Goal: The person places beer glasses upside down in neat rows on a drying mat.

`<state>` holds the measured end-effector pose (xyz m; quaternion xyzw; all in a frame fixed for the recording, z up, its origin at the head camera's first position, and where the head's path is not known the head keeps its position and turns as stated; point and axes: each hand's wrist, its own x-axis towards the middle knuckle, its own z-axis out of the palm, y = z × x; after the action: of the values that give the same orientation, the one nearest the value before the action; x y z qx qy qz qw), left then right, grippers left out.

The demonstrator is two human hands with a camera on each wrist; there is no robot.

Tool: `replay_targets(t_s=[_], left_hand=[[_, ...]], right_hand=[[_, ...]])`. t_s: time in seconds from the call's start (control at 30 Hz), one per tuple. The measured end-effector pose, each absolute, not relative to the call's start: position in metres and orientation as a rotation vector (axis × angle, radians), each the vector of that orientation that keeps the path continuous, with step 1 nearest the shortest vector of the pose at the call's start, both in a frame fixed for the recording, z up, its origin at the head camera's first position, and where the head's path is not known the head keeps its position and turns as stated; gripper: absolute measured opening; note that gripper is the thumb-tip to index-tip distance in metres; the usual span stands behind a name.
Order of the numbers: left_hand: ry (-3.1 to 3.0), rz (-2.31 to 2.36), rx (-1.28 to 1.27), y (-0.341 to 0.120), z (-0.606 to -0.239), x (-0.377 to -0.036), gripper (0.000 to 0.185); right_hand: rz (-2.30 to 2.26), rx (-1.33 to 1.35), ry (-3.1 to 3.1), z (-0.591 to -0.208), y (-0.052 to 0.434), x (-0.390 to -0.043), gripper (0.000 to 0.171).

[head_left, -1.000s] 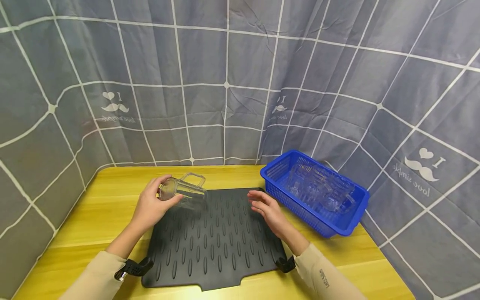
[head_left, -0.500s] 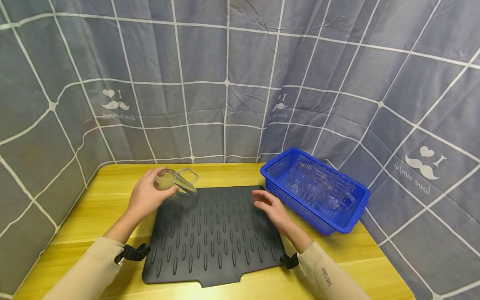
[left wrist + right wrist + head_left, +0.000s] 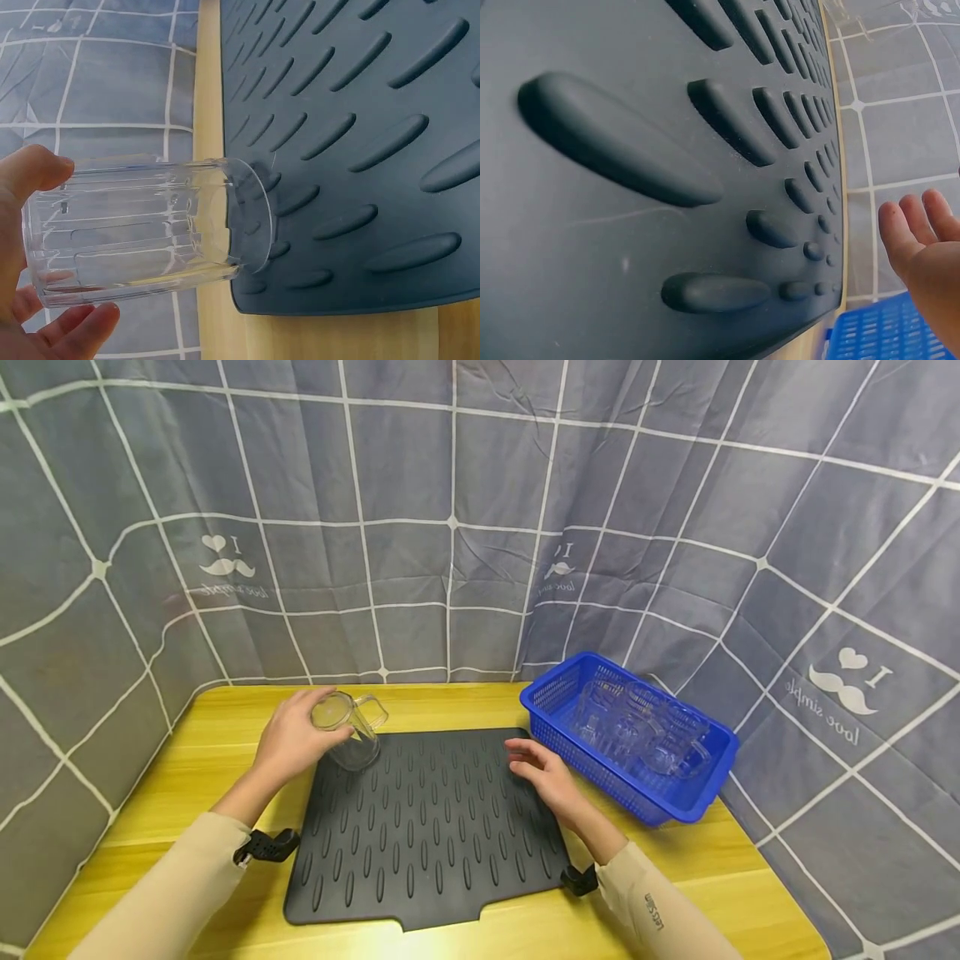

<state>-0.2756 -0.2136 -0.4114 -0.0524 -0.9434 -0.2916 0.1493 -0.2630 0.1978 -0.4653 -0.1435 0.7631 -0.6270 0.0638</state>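
Note:
My left hand (image 3: 288,745) grips a clear glass mug (image 3: 348,732) with a handle, held tilted over the far left corner of the black ridged mat (image 3: 427,835). In the left wrist view the mug (image 3: 142,229) lies sideways in my fingers (image 3: 34,169), its open rim just above the mat's corner (image 3: 337,150). My right hand (image 3: 543,772) hovers open over the mat's right side, fingers relaxed, holding nothing; the right wrist view shows its fingertips (image 3: 919,225) above the mat (image 3: 630,150).
A blue plastic basket (image 3: 555,697) holding several clear glass mugs (image 3: 645,735) stands on the yellow table (image 3: 195,752) right of the mat. Grey gridded curtains (image 3: 450,527) close in the back and sides. Black wrist-camera mounts (image 3: 266,846) sit near the mat's front corners.
My left hand has drawn the mug left and toward the mat's far left corner, turning it more upright. My right hand drifted slightly right and stayed open.

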Motion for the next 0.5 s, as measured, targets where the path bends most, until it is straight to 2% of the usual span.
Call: replay_targets(t_s=[0.5], left_hand=[[-2.819, -0.752, -0.169, -0.21, -0.4, -0.282, 0.076]], right_hand=[[-1.913, -0.425, 2.289, -0.466, 0.201, -0.261, 0.043]])
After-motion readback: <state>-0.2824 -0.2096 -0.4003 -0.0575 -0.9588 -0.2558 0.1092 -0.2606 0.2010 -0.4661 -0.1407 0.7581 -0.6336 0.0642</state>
